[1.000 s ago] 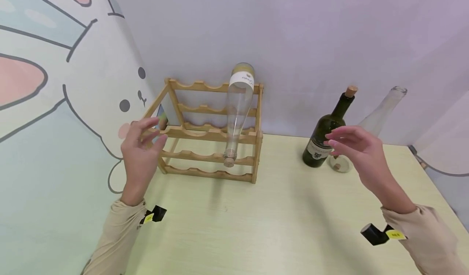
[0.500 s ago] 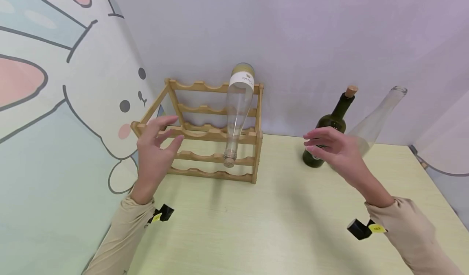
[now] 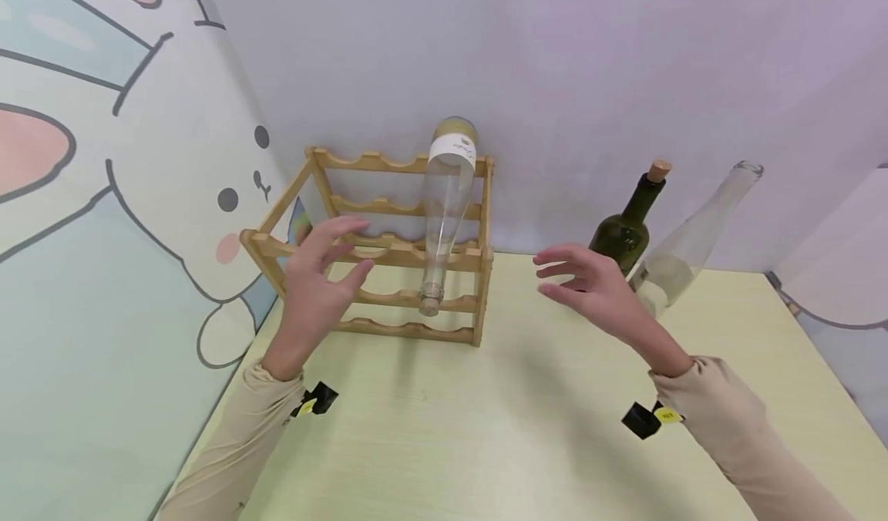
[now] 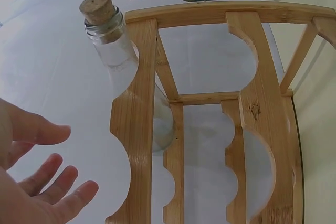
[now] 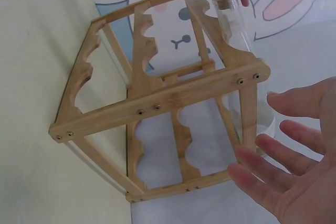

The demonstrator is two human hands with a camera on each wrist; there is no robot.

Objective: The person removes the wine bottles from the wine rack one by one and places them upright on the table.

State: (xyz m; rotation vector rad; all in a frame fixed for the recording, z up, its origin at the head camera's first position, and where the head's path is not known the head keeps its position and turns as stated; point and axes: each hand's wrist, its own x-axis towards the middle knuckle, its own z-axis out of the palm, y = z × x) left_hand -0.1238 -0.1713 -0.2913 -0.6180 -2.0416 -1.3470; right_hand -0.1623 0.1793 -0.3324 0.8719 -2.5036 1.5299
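A wooden wine rack stands against the back wall. On its top tier lies a clear corked bottle with a white label, its cork toward the front. My left hand hovers before the rack's left part, thumb and fingers spread apart, holding nothing. To the rack's right, my right hand is also spread and holds nothing. Behind it stands a corked dark green wine bottle, its lower part hidden by the hand. In the right wrist view, the fingers overlap the rack's side near the clear bottle.
An uncorked clear bottle stands beside the green one, partly behind the right wrist. The pale table meets a rabbit-patterned wall at left and a plain wall behind.
Both hands have moved inward: the left one rightward along the rack's front, the right one leftward past the green bottle. The bottles and rack keep their places; the head view shifted slightly.
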